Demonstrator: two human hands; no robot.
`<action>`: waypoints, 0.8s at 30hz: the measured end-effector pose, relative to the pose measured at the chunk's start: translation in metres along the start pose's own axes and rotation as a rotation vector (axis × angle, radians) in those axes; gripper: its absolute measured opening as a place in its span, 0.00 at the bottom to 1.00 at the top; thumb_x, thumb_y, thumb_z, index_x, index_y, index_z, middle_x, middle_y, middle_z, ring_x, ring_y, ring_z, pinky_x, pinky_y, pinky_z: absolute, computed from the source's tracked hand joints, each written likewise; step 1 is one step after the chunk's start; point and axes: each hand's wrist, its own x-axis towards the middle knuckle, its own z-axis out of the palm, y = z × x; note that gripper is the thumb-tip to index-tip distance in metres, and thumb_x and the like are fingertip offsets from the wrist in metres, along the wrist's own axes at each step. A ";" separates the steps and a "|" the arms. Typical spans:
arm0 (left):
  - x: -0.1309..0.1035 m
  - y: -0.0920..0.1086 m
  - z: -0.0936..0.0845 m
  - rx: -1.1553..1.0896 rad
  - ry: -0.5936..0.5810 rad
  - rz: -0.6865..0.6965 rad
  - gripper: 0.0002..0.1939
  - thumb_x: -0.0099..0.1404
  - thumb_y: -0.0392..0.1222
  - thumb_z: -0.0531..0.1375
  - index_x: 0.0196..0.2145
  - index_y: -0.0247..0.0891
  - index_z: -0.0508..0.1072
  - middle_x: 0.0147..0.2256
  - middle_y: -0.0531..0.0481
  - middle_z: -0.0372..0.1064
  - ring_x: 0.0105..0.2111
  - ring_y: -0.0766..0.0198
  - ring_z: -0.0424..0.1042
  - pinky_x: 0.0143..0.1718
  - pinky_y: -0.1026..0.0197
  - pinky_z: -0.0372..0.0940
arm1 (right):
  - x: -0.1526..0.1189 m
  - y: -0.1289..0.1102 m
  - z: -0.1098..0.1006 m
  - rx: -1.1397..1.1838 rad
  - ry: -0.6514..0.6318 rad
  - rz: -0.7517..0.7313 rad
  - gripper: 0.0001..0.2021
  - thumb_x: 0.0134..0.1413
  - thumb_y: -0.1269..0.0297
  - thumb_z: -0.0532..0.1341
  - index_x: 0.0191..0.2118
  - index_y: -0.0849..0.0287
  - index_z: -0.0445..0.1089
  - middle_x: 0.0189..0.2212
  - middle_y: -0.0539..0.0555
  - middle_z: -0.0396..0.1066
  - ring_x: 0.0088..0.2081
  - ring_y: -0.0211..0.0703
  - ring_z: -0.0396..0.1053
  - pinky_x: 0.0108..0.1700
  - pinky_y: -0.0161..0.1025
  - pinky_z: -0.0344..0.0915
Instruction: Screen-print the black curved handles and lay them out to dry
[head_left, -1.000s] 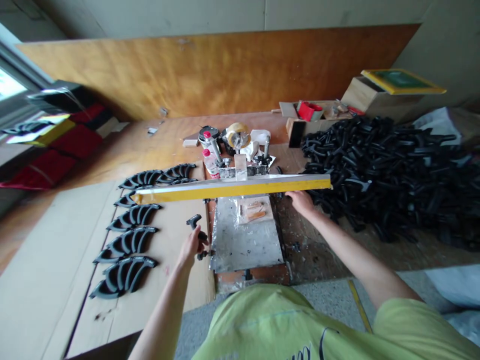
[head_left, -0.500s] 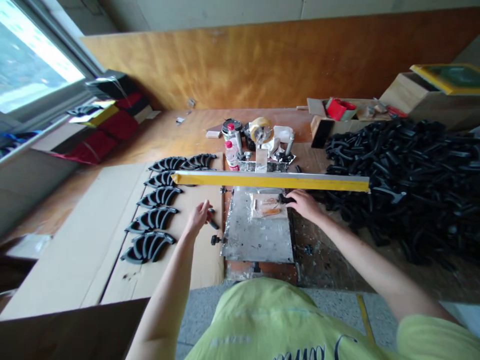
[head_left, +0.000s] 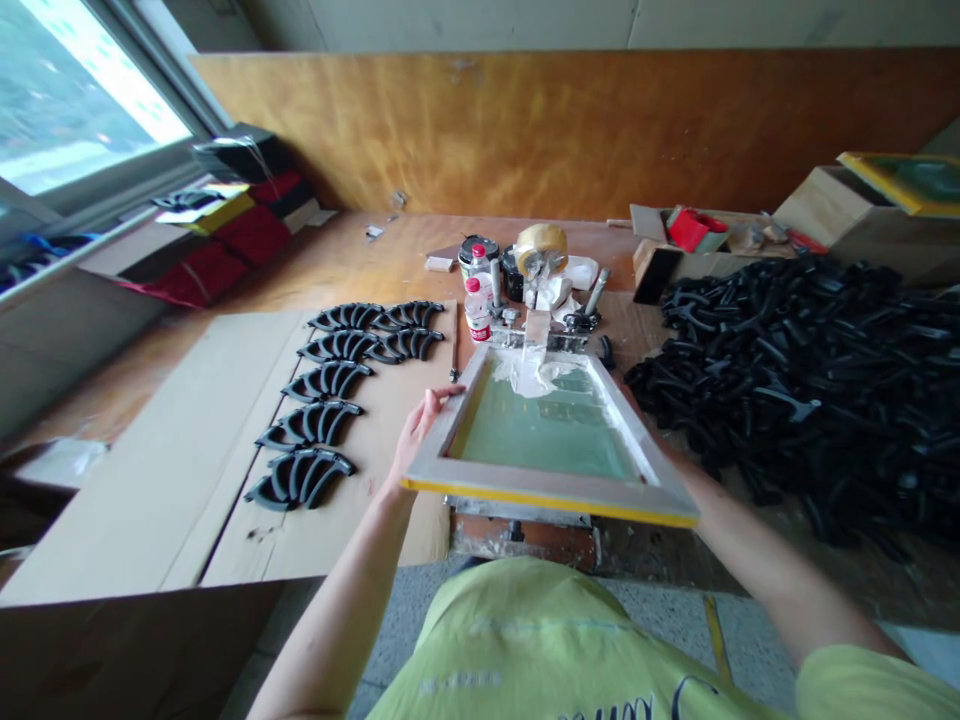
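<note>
The frame [head_left: 547,435] leans low over the plate [head_left: 517,508], near the middle of the counter's [head_left: 409,245] front edge. The left hand [head_left: 416,432] is at the frame's left side, fingers close together; I cannot tell if they grip it. The right hand [head_left: 634,402] is mostly hidden behind the opposite side, so its fingers I cannot judge. Black pieces [head_left: 326,424] lie in rows on cardboard [head_left: 401,425] toward the left edge; a black pile [head_left: 780,370] covers much of the right.

R hand hidden by frame [head_left: 555,489], pile [head_left: 810,375] cropped
</note>
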 end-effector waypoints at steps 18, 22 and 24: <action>-0.012 -0.127 -0.008 0.262 0.029 -0.247 0.31 0.60 0.58 0.59 0.58 0.42 0.68 0.31 0.51 0.72 0.30 0.62 0.70 0.33 0.62 0.64 | 0.041 -0.079 0.002 -0.162 -0.347 -0.597 0.08 0.59 0.73 0.55 0.36 0.61 0.71 0.34 0.57 0.72 0.39 0.45 0.68 0.41 0.38 0.59; -0.011 -0.125 -0.007 0.232 0.035 -0.258 0.32 0.59 0.58 0.60 0.58 0.41 0.68 0.33 0.50 0.73 0.31 0.62 0.70 0.33 0.62 0.64 | 0.042 -0.078 -0.006 -0.106 -0.360 -0.638 0.04 0.56 0.70 0.59 0.32 0.58 0.71 0.31 0.53 0.72 0.35 0.43 0.67 0.36 0.36 0.57; -0.011 -0.122 -0.007 0.206 0.019 -0.265 0.34 0.59 0.59 0.60 0.58 0.40 0.67 0.33 0.50 0.73 0.30 0.62 0.70 0.32 0.63 0.64 | 0.042 -0.079 0.001 -0.113 -0.250 -0.586 0.05 0.56 0.71 0.58 0.33 0.58 0.71 0.32 0.54 0.72 0.37 0.45 0.66 0.37 0.37 0.58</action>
